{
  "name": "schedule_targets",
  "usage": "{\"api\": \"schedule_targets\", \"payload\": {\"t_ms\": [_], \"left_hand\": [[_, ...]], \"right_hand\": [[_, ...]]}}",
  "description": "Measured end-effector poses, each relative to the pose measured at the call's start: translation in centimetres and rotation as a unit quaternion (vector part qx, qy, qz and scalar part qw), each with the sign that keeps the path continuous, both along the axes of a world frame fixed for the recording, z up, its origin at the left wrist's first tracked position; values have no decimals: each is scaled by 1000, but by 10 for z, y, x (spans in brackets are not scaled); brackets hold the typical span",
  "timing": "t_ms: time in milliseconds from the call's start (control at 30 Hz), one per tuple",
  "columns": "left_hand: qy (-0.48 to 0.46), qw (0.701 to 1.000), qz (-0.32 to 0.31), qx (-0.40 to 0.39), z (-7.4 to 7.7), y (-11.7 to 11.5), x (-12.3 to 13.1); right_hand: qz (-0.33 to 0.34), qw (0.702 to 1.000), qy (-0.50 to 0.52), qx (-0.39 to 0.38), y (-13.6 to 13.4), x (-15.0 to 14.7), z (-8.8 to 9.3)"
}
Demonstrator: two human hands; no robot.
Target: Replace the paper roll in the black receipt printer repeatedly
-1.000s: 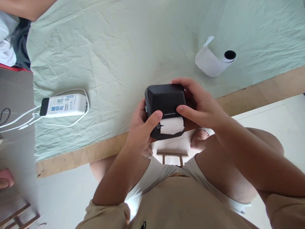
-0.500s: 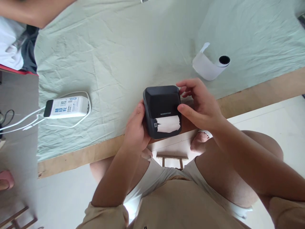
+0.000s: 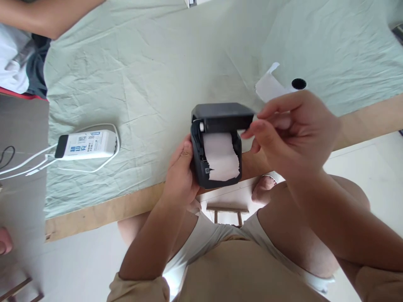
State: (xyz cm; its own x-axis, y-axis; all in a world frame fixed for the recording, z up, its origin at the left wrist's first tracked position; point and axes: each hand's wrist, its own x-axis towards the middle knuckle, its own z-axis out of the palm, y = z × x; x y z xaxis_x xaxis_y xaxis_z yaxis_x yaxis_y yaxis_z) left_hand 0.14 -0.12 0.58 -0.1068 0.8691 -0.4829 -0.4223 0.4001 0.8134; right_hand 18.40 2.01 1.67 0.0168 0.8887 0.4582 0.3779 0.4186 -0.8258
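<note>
A dark label printer (image 3: 197,170) is held at the table's front edge, its lid (image 3: 223,111) swung up. Inside it lies a white paper roll (image 3: 221,156), its loose end hanging over the front. My left hand (image 3: 181,170) grips the printer's left side, thumb along the edge. At the lid's right corner, my right hand (image 3: 292,130) has its thumb and forefinger pinched on the lid. Behind that hand, partly covered by it, a loose strip of white paper (image 3: 270,86) curls from a roll with a black core (image 3: 299,84).
On the left of the green tablecloth (image 3: 151,84) sits a white power bank or charger (image 3: 86,144) with white cables (image 3: 34,161). Another person's arm (image 3: 50,16) rests at the top left. A wooden stool (image 3: 227,211) stands below the table.
The printer's lid has gone from closed to raised, exposing the paper roll inside. My right hand has moved up and right with the lid's edge. My left hand keeps its hold.
</note>
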Motion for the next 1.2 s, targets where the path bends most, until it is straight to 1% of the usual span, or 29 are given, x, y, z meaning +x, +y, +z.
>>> {"api": "schedule_targets", "payload": {"t_ms": [67, 133, 200, 233, 300, 333, 400, 433, 500, 533, 600, 633, 667, 700, 733, 767, 833, 900, 933, 967, 1000, 1100, 1167, 1200], "left_hand": [[-18, 1000, 2, 1, 0, -1, 0], [-32, 999, 4, 15, -2, -1, 0], [-34, 999, -1, 30, -5, -1, 0], [-36, 999, -8, 35, -5, -1, -1], [-49, 997, -32, 41, -6, -1, -2], [-63, 996, -52, 37, -5, -2, -2], [-87, 993, -77, 32, -4, -2, -3], [-95, 992, -80, 35, -4, -3, -3], [-101, 991, -70, 46, -4, -3, -3], [-101, 992, -64, 47, -4, -3, -3], [-101, 993, -57, 39, -4, -3, -2], [-99, 993, -55, 30, -4, -2, -2], [-97, 993, -56, 22, -4, -2, -2], [-95, 994, -55, 17, -3, -1, -2], [-94, 994, -57, 14, -3, -1, -2], [-94, 994, -58, 13, -2, 0, -2], [-97, 993, -60, 20, -1, 1, -2], [-99, 993, -62, 30, 1, 1, -2], [-99, 993, -64, 32, 1, 1, -2], [-97, 993, -67, 32, 2, 2, -2], [-93, 993, -70, 29, 2, 2, -2], [-85, 993, -74, 27, 0, 1, -2], [-84, 994, -66, 34, -2, 1, -2], [-83, 994, -61, 37, -3, 1, -2]], "right_hand": [[-7, 999, -34, -6, 4, -2, 4], [3, 990, -143, 6, 9, -3, 6], [34, 961, -273, 7, 15, -4, 7], [54, 945, -323, -4, 17, -5, 7], [99, 921, -376, -31, 20, -5, 10], [119, 917, -378, -44, 21, -4, 13], [148, 927, -335, -76, 20, 0, 20], [156, 938, -294, -101, 19, 4, 24], [158, 961, -176, -142, 19, 14, 27], [149, 971, -108, -154, 20, 20, 25], [108, 982, 24, -151, 25, 33, 14], [85, 982, 61, -157, 29, 39, 4], [58, 982, 71, -164, 32, 43, -6], [17, 985, 64, -162, 35, 47, -16], [-9, 985, 32, -167, 37, 49, -26], [-21, 987, -9, -160, 38, 51, -33], [-20, 988, -104, -109, 38, 50, -41], [-3, 984, -173, -33, 37, 47, -43], [2, 981, -195, -6, 37, 45, -44], [3, 978, -210, 3, 37, 44, -44], [2, 976, -219, -2, 38, 43, -45], [1, 970, -236, -54, 37, 43, -46], [8, 973, -223, -50, 34, 46, -40], [5, 978, -207, -30, 32, 49, -35]]}}
